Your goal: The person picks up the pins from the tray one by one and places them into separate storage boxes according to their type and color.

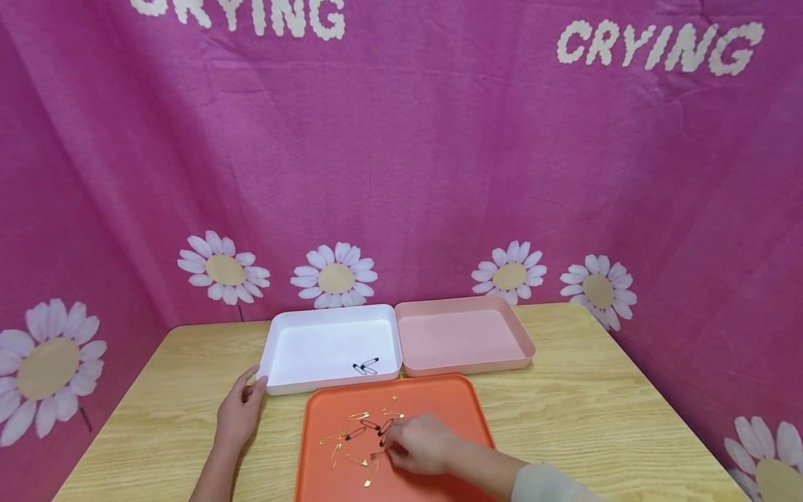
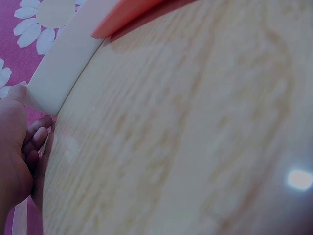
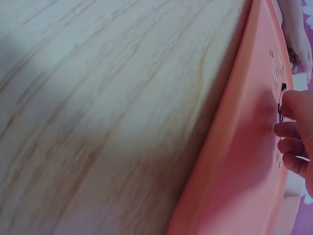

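Right hand (image 1: 419,444) at the safety pins, orange tray (image 1: 448,404)

Head view: black safety pins (image 1: 370,424) and gold safety pins (image 1: 359,417) lie in the orange tray on the counter (image 1: 602,404). The left hand (image 1: 240,411) holds a corner of the white tray (image 1: 307,348), which contains more black ones. The pink tray (image 1: 464,336) stands just beside.

Left wrist: thumb at the rim, fingers curled; grip closed about the corner.

Right wrist: grip partly closed at a black pin; whether it is held cannot be determined.

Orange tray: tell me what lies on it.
Gold pins and black pins; the right hand hides whatever lies directly beneath it.
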`<state>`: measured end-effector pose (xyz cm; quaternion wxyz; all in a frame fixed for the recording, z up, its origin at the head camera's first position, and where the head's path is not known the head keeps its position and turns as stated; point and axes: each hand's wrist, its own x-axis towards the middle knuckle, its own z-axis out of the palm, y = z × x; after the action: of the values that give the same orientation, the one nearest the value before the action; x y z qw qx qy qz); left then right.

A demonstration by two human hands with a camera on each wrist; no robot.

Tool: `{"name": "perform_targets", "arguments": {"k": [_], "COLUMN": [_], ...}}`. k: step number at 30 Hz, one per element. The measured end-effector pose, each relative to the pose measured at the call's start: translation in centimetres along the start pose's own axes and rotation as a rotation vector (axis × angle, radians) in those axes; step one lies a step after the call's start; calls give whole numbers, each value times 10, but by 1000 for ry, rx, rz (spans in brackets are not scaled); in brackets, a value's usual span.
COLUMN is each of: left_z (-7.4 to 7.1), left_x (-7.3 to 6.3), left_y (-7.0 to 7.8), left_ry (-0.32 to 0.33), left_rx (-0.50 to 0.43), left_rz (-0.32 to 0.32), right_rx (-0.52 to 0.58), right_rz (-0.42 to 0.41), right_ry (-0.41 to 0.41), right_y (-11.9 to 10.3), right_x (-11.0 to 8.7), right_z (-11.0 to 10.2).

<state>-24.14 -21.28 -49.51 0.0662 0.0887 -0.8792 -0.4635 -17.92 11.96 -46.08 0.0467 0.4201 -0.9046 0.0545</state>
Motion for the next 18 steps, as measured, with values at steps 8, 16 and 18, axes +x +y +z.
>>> {"name": "perform_targets", "arguments": {"k": [8, 16, 18], "left_z": [0, 0, 0], "left_x": [1, 0, -1], "left_y": [1, 1, 1], "left_ry": [-10, -8, -10], "left_rx": [-1, -8, -6], "left_rz": [1, -5, -6], "right_rx": [277, 669, 754], "right_rz": [145, 249, 256], "right_ry": [-28, -18, -7], "right_y": [3, 11, 13], "right_x": [0, -3, -3], "right_z": [-9, -7, -7]}}
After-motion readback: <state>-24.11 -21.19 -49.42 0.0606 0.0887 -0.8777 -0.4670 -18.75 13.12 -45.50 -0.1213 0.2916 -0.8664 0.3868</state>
